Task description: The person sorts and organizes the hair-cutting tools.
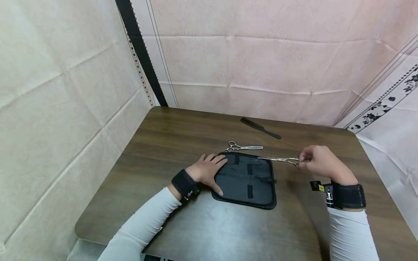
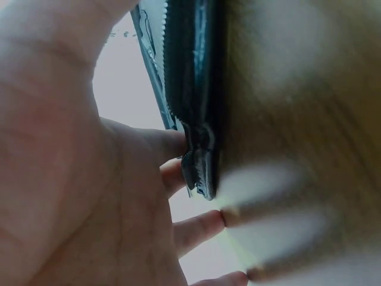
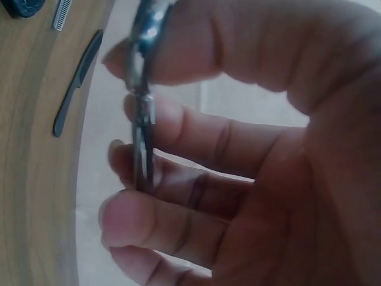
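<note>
A black zippered case (image 1: 233,186) lies spread flat on the table, with several elastic loops showing on its inner face. My left hand (image 1: 206,172) rests on the case's left edge, fingers spread; its zipper teeth (image 2: 174,65) show close to that palm in the left wrist view. At the right, my right hand (image 1: 321,164) pinches a pair of silver hair scissors (image 1: 280,159) by the finger rings. Their blades point left, with the tips over the case's upper edge. Whether the tips touch the case I cannot tell.
Silver thinning scissors (image 1: 250,147) lie just beyond the case's far edge, toothed blade pointing right. Farther back rests a black comb (image 1: 261,128) with a handle. The wooden table (image 1: 183,127) meets cloth-covered walls (image 1: 261,61) at the back and left.
</note>
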A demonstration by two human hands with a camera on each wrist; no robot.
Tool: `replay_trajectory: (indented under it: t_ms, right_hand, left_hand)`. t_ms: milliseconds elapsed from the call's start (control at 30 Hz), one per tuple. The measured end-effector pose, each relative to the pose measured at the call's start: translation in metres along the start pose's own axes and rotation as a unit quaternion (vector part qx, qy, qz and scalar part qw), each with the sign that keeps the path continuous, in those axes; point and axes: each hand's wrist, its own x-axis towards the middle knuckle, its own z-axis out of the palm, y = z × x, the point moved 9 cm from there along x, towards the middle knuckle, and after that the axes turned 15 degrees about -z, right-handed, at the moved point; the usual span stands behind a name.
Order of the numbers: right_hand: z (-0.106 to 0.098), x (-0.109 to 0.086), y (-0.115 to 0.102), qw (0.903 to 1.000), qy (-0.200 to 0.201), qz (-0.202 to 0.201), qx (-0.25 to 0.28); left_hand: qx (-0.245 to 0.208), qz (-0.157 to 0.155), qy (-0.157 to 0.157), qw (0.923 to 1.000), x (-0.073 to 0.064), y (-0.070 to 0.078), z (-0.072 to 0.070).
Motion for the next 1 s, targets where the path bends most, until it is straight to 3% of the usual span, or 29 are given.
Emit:
replay_trajectory:
  t_ms: [333, 1000]
  right_hand:
    - [0.008, -0.002, 0.002, 0.9988, -0.043, 0.001, 0.024]
    - [0.012, -0.004, 0.007, 0.9984, -0.054, 0.007, 0.014]
  left_hand:
    - [-0.006, 0.005, 0.007, 0.9999, 0.002, 0.002, 0.0]
    - [-0.011, 0.001, 0.009, 0.9999, 0.001, 0.002, -0.001]
